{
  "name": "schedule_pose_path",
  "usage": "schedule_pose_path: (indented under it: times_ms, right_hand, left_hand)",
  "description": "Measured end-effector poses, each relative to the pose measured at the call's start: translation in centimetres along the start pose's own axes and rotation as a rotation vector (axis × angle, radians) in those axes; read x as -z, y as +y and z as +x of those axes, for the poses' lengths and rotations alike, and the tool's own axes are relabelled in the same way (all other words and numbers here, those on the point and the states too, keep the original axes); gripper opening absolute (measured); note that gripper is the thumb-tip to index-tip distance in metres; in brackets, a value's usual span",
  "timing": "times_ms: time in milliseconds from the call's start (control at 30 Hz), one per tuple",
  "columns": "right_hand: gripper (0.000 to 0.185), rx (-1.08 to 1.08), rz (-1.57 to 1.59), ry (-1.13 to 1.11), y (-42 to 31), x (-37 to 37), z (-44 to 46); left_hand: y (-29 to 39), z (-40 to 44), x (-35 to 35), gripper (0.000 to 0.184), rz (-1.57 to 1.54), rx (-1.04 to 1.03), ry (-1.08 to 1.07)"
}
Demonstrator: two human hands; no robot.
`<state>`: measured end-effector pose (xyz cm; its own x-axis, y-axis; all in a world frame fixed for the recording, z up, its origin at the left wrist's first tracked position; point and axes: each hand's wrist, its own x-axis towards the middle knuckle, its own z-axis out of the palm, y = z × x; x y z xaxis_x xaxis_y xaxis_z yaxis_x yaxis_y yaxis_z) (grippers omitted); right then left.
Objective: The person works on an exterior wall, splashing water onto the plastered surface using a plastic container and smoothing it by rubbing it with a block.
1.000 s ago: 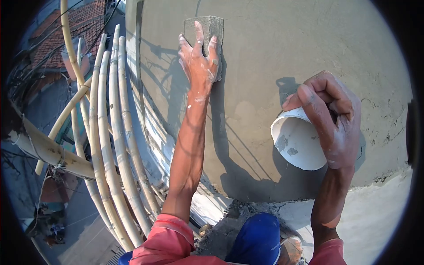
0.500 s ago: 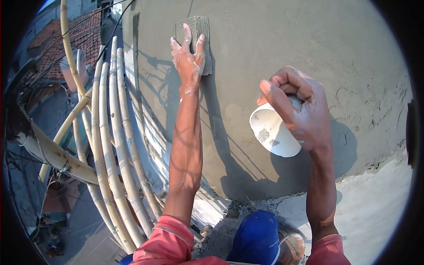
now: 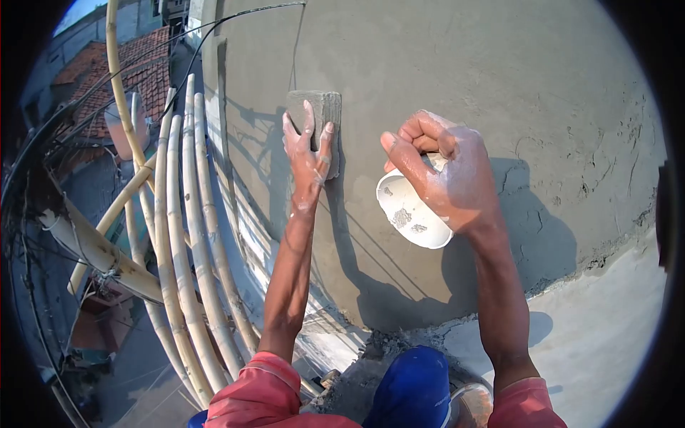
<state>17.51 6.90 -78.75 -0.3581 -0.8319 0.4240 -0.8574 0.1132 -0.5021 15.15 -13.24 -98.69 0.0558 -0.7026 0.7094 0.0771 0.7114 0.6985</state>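
Note:
My left hand [image 3: 307, 157] presses a rectangular grey plastering float [image 3: 327, 107] flat on the grey plastered wall [image 3: 457, 64]. Its fingers are spread over the float, with pale residue on the skin. My right hand [image 3: 453, 167] is curled round the edge of a white cup-like scoop [image 3: 410, 214], which is tilted and has grey mortar spots inside. This scoop is held in front of the wall, to the right of the float. How the fingers grip its rim is partly hidden.
Several bamboo poles [image 3: 175, 228] stand along the left, with a thicker crosswise pole [image 3: 107, 253] tied among them. Black cables [image 3: 235, 16] cross the upper left. A blue-clad knee [image 3: 410, 385] and a bucket [image 3: 471, 403] are at the bottom. A pale ledge [image 3: 592, 314] borders the wall.
My left hand has slid the float down the wall. My right hand has shifted left with the scoop, closer to the float. The view has tilted slightly upward.

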Motion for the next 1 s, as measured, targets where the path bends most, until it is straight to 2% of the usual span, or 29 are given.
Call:
schedule_pose_path:
  times_ms: [33, 67, 133, 200, 267, 333, 367, 400, 433, 467, 533, 600, 667, 700, 733, 800, 833, 867, 933, 1000]
  right_hand:
    - [0.023, 0.012, 0.002, 0.0, 0.0, 0.0, 0.2]
    - [0.024, 0.063, -0.006, 0.017, 0.2, 0.0, 0.6]
    - [0.026, 0.048, -0.012, 0.012, 0.8, 0.0, -0.1]
    - [0.027, 0.069, -0.05, 0.018, 0.5, 0.1, 0.2]
    - [0.025, 0.085, -0.044, 0.034, 0.3, 0.4, 0.0]
    - [0.022, 0.148, 0.209, 0.381, 0.3, 0.1, -0.8]
    - [0.021, 0.139, 0.329, 0.415, 0.0, 0.4, -2.0]
    - [0.019, 0.255, 0.359, 0.492, 0.0, 0.2, -3.5]
    - [0.018, 0.351, 0.39, 0.563, 0.2, -0.1, -5.7]
    - [0.017, 0.354, 0.386, 0.586, 0.3, -0.3, -8.3]
    - [0.015, 0.322, 0.362, 0.604, 1.6, -0.5, -14.0]
    - [0.016, 0.179, 0.27, 0.55, 4.3, 0.4, -20.0]
    - [0.016, -0.118, 0.149, 0.464, 6.3, 1.6, -26.8]
    - [0.016, -0.309, 0.038, 0.376, 7.2, 2.5, -30.1]
    - [0.016, -0.363, 0.037, 0.389, 7.8, 3.5, -32.8]
    - [0.015, -0.844, -0.159, -0.063, 9.6, 5.0, -36.4]
    - [0.014, -1.007, -0.112, -0.145, 10.6, 4.9, -37.5]
    - [0.014, -1.05, -0.106, -0.147, 11.5, 4.2, -38.7]
    - [0.018, -0.912, 0.056, -0.184, 13.6, 2.4, -40.7]
    - [0.035, -0.884, 0.099, -0.196, 14.6, 0.4, -40.2]
  left_hand:
    - [3.3, 0.4, -0.4, 0.057, 0.003, -0.006, 0.01]
    - [8.4, 1.9, -0.2, 0.058, -0.026, -0.168, -0.016]
    - [10.5, 4.7, -0.4, 0.059, -0.042, -0.215, -0.019]
    - [6.9, 8.7, -1.2, 0.059, -0.017, -0.129, 0.008]
    - [2.9, 7.7, -1.0, 0.061, -0.032, 0.132, 0.058]
    - [-1.5, -0.7, 0.4, 0.064, 0.026, 0.264, -0.024]
    - [-3.7, -5.7, 2.0, 0.065, 0.036, 0.307, -0.1]
    - [-6.8, -11.3, 2.8, 0.066, 0.056, 0.328, -0.114]
    - [-8.5, -16.0, 4.4, 0.065, 0.116, 0.478, -0.184]
    - [-10.1, -20.4, 5.9, 0.066, 0.128, 0.649, -0.252]
    - [-12.6, -28.5, 8.2, 0.062, 0.052, 0.7, -0.094]
    - [-8.9, -31.3, 11.0, 0.062, -0.247, 1.018, 0.035]
    - [-5.1, -33.5, 12.6, 0.065, -0.315, 1.068, -0.003]
    - [-2.7, -34.0, 13.5, 0.069, -0.376, 1.057, -0.142]
    - [-1.3, -34.1, 14.5, 0.073, -0.434, 1.025, -0.265]
    - [0.7, -34.6, 15.4, 0.082, -0.587, 0.912, -0.532]
    - [2.1, -34.7, 15.7, 0.094, -0.61, 0.913, -0.669]
    - [4.1, -34.3, 15.7, 0.095, -0.632, 0.984, -0.789]
    - [6.4, -34.7, 15.5, 0.104, -0.727, 0.974, -0.888]
    - [7.7, -36.3, 15.1, 0.107, -0.798, 0.955, -0.933]
